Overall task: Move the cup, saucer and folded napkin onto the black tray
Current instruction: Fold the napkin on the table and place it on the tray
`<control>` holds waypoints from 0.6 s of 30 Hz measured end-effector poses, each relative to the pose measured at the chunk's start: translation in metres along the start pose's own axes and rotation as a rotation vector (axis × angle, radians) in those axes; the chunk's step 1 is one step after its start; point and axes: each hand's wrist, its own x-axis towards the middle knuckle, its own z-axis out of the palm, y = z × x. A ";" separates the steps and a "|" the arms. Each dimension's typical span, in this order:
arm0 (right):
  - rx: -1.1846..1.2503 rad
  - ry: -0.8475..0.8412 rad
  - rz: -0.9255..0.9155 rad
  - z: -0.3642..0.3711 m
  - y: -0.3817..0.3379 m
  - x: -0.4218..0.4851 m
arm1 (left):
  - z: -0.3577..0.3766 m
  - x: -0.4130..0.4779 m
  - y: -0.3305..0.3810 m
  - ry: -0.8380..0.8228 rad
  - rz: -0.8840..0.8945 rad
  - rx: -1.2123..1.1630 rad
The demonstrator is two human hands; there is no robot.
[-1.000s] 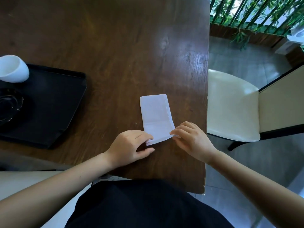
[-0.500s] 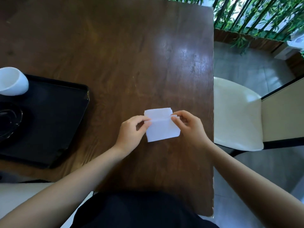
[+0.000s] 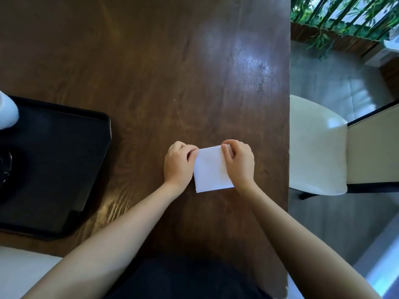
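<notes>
Head view. A folded white napkin (image 3: 212, 169) lies flat on the dark wooden tabletop (image 3: 151, 72), near its right edge. The left hand (image 3: 178, 164) pinches the napkin's far left corner, its grip closed on the paper; the right hand (image 3: 238, 161) pinches the far right corner likewise. The black tray (image 3: 64, 160) sits well apart at left, bearing a white cup (image 3: 6, 112) at its far left edge.

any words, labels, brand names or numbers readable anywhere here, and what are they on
None: no text can be read in this view.
The white napkin is blank.
The black tray, cup and wooden table show no label or print.
</notes>
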 end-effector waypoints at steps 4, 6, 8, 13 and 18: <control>-0.128 0.093 -0.050 0.007 0.002 -0.001 | 0.005 -0.001 -0.002 0.034 0.050 0.085; -0.187 0.109 -0.057 0.009 0.001 0.001 | 0.006 -0.001 -0.001 0.030 0.060 0.111; -0.227 0.111 -0.071 0.011 0.000 0.001 | 0.004 -0.002 0.002 0.044 0.054 0.105; -0.245 0.075 -0.158 0.012 -0.001 0.000 | 0.006 -0.014 0.009 0.104 0.316 0.279; -0.312 0.038 -0.296 0.006 0.007 0.004 | 0.020 -0.034 0.007 -0.176 0.337 0.519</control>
